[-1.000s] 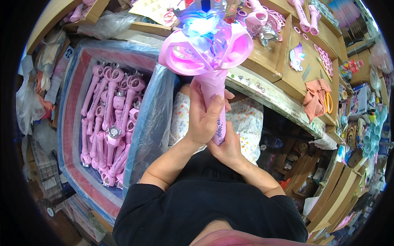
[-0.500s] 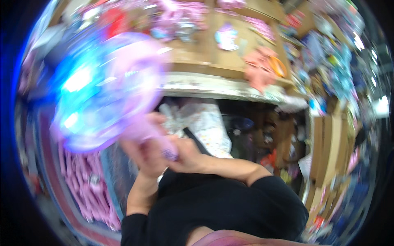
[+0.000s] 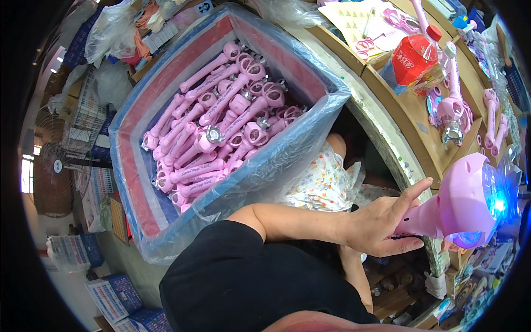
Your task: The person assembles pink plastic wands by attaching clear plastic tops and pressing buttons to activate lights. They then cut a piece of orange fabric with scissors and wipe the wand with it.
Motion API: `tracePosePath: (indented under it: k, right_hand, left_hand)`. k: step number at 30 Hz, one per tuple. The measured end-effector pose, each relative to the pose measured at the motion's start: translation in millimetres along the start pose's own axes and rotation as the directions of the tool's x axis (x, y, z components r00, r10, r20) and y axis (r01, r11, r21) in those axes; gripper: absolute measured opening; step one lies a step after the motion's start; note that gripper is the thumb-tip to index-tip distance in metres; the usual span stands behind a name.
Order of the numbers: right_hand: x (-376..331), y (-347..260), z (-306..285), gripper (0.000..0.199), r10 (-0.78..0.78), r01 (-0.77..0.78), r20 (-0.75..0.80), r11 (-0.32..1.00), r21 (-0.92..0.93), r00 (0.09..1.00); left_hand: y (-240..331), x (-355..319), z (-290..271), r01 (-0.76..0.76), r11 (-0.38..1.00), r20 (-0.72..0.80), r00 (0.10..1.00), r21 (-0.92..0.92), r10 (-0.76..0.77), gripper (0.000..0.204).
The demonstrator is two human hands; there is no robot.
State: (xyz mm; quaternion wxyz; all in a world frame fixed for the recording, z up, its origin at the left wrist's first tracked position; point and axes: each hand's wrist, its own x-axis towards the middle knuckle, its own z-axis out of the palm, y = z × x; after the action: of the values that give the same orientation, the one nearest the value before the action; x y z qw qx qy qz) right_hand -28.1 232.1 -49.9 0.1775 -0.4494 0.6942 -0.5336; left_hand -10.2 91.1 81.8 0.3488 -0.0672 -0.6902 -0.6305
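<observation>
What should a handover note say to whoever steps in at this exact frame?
Left hand: grip closed on the handle of a pink light-up wand, its head glowing blue, held out to the right over the cardboard bench.
Right hand: hidden; only a forearm shows below the left one.
Things: a plastic-lined box on the left holds a pile of matching pink wands; a few more wands and a red-capped bottle sit on the bench.
Done: one wand is lit and in hand.
Left: that wand is not yet set down; the boxed pile lies untouched.
</observation>
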Motion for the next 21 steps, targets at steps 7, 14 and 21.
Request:
tracePosePath:
  k: [7, 14, 21]
  right_hand:
    - [-7.5, 14.9, 2.7, 0.045, 0.029, -0.028, 0.043, 0.999, -0.019, 0.999]
    - [-15.8, 31.0, 2.6, 0.047, 0.041, -0.039, 0.059, 0.999, -0.03, 0.997]
    - [-7.1, 21.3, 4.9, 0.048, 0.043, -0.041, 0.035, 0.998, -0.041, 0.998]
  left_hand:
    - [-2.1, -1.5, -4.1, 0.051, 0.998, -0.024, 0.998, -0.042, -0.052, 0.095]
    - [0.1, -1.3, -4.8, 0.028, 0.999, -0.034, 0.999, -0.026, -0.029, 0.095]
    - [-12.4, -5.1, -9.9, 0.174, 0.985, -0.111, 0.979, 0.013, -0.171, 0.092]
